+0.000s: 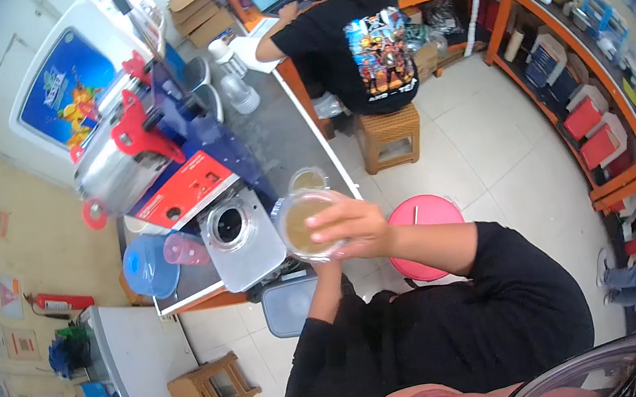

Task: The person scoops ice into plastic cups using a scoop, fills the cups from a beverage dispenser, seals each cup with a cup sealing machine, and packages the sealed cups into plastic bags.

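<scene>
My right hand (354,227) grips a clear plastic cup (298,221) of cloudy yellow-brown drink, with its fingers spread over the near side. My left hand (327,268) is just below the same cup; its fingers are hidden behind the cup and my other hand. Behind the held cup, a second clear cup (307,177) with a similar drink stands by the counter's edge. To the left is a red-fronted cup sealing machine (192,189), whose pale tray (249,252) sticks out with a round opening holding a clear rim.
A blue container (149,269) and a pink cup (184,250) stand left of the tray. Clear bottles (240,95) are farther back on the dark counter (284,126). A pink round lid (427,232) lies below my right arm. A person (348,34) sits on a stool (390,139) at a laptop.
</scene>
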`<state>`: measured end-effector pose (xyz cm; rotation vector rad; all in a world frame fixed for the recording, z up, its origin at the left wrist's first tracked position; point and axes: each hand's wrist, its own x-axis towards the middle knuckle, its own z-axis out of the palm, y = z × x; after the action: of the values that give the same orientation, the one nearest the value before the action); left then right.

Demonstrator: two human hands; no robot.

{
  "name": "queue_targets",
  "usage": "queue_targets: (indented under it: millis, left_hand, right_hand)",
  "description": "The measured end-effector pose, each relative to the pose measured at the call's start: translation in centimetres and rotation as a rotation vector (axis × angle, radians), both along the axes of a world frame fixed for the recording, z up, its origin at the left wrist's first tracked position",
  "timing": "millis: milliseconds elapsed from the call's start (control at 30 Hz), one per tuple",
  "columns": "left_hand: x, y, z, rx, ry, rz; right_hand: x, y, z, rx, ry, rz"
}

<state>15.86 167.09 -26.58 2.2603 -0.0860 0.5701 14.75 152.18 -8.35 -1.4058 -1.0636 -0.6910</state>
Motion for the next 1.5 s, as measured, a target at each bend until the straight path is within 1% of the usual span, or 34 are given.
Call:
queue_targets:
  millis: [33, 100, 167, 233, 267, 300, 367, 433, 500, 567, 633, 700, 800, 833, 867, 967, 1000, 1100, 1133, 1233, 1300, 1367, 1500]
  left_hand:
    - [1.6, -0.1, -2.1, -0.075, -0.031, 0.049]
    - [2.0, -2.9, 2.1, 0.018, -0.015, 0.232]
    - [2.3, -4.6, 4.6, 0.013, 0.042, 0.264]
    - [3.5, -4.9, 3.7, -0.04, -0.006, 0.238]
    - [4.0, -5.2, 3.7, -0.142, -0.043, 0.207]
    - [4.6, -5.7, 3.3, -0.241, -0.087, 0.249]
    - [5.1, -6.5, 3.4, -0.302, -0.039, 0.361]
    - [5.1, -7.1, 3.3, -0.23, -0.059, 0.441]
    - [5.2, -7.4, 2.0, -0.184, -0.203, 0.41]
    - [3.8, -9.9, 3.2, -0.142, -0.227, 0.417]
    - [1.3, -14.8, 5.7, -0.128, -0.293, 0.365]
    - [-1.6, -21.0, 7.9, -0.236, -0.287, 0.251]
    - [-4.2, -29.6, 8.1, -0.332, -0.283, 0.011]
    - [-5.0, -32.6, 8.2, -0.369, -0.277, -0.063]
    - [-5.7, -35.6, 7.9, -0.48, -0.194, -0.154]
    - [-8.2, -43.8, 7.0, -0.474, -0.063, -0.311]
    - [-10.6, -47.5, 9.2, -0.389, -0.04, -0.317]
    - [-10.8, -54.0, 7.7, -0.541, 0.066, -0.504]
    - [-10.1, -55.6, 6.7, -0.512, 0.021, -0.577]
    - [-10.0, -62.5, 7.4, -0.569, 0.152, -0.645]
    - [-8.0, -67.0, 6.1, -0.581, 0.197, -0.717]
    - [-5.6, -71.8, 5.2, -0.552, 0.251, -0.787]
    - [-2.1, -85.0, 7.4, -0.609, 0.411, -1.018]
  right_hand:
    - [-1.0, -2.2, -0.1, -0.023, -0.031, -0.031]
    - [-3.3, -6.5, -0.3, -0.036, 0.009, -0.122]
    - [-5.8, -10.8, -0.5, -0.06, 0.047, -0.238]
    - [-8.3, -15.1, -0.9, -0.094, 0.084, -0.375]
    - [-9.7, -17.2, -1.2, -0.09, 0.104, -0.464]
    - [-11.1, -19.2, -1.6, -0.085, 0.125, -0.55]
    - [-13.9, -23.1, -2.3, -0.071, 0.164, -0.707]
    - [-17.0, -27.4, -2.7, -0.052, 0.199, -0.859]
    - [-20.2, -32.1, -3.1, -0.026, 0.184, -0.926]
    - [-23.9, -37.0, -3.2, -0.006, 0.174, -0.997]
    - [-28.1, -42.2, -3.6, -0.066, 0.177, -1.067]
    - [-31.7, -47.1, -3.9, -0.087, 0.159, -1.102]
    - [-36.4, -53.4, -3.3, -0.079, 0.123, -1.135]
    - [-38.0, -55.0, -3.1, -0.075, 0.155, -1.173]
    - [-39.2, -56.5, -2.8, -0.076, 0.181, -1.208]
    - [-41.3, -60.9, -2.3, -0.045, 0.215, -1.259]
    - [-41.4, -62.5, -2.5, -0.02, 0.221, -1.259]
    - [-40.4, -67.1, -3.0, -0.036, 0.241, -1.288]
    - [-39.5, -68.3, -3.5, -0.028, 0.243, -1.297]
    - [-37.3, -73.3, -4.3, 0.002, 0.287, -1.32]
    - [-35.6, -77.0, -4.4, 0.039, 0.342, -1.333]
    - [-34.4, -81.3, -4.6, -0.002, 0.326, -1.359]
    - [-32.2, -89.4, -3.3, -0.062, 0.304, -1.506]
